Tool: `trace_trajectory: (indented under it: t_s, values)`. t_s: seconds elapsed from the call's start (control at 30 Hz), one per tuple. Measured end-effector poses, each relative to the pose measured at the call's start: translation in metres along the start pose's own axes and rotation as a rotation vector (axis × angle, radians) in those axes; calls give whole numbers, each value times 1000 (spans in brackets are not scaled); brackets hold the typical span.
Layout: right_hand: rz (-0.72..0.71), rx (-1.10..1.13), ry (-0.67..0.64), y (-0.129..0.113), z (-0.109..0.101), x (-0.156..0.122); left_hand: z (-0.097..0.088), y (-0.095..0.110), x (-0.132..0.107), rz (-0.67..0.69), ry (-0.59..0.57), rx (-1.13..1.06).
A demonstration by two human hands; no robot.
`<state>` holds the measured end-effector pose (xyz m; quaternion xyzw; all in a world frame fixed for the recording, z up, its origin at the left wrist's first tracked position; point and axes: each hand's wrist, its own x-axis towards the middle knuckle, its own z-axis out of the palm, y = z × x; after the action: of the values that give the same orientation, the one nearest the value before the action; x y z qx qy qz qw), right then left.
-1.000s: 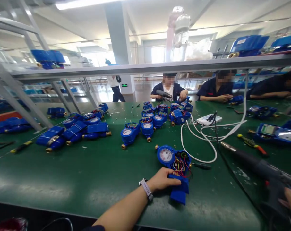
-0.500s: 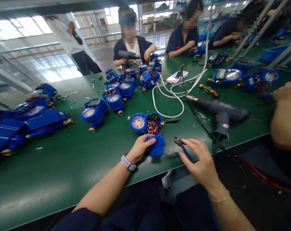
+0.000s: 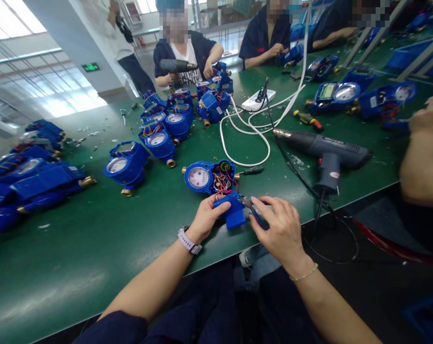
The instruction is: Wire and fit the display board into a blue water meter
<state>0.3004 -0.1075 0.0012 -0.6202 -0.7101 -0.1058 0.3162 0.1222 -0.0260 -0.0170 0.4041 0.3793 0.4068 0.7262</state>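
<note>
Pliers (image 3: 247, 202) at the cover (image 3: 234, 210)

The left hand (image 3: 205, 217) pinches the blue cover beside the open meter (image 3: 209, 178), which lies on the counter (image 3: 130, 248), wires (image 3: 222, 183) showing; the right hand (image 3: 279, 227) grips the pliers between thumb and fingers.

Left fingers (image 3: 222, 209) gripping blue cover (image 3: 235, 219), right fingers (image 3: 265, 209) holding pliers (image 3: 248, 202), open meter (image 3: 199, 178) beyond

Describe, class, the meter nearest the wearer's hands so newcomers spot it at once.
On the green table, find the wearer's left hand, holding a blue piece. Just beyond lies a meter, coloured wires exposed beside its dial. Unlike the other meters, it lies apart, nearest that hand.
</note>
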Motion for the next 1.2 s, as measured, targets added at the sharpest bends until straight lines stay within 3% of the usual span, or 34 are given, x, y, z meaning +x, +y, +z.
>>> trace_trajectory:
  t_s: [0.6,1.0,1.2]
  values:
    - [51,43,4,4,15,2,0,0,5,25,-23,110]
    - [23,159,-43,9,14,6,-1,-3,5,15,-17,106]
    - [84,291,-81,13,14,7,-2,-4,6,31,-6,128]
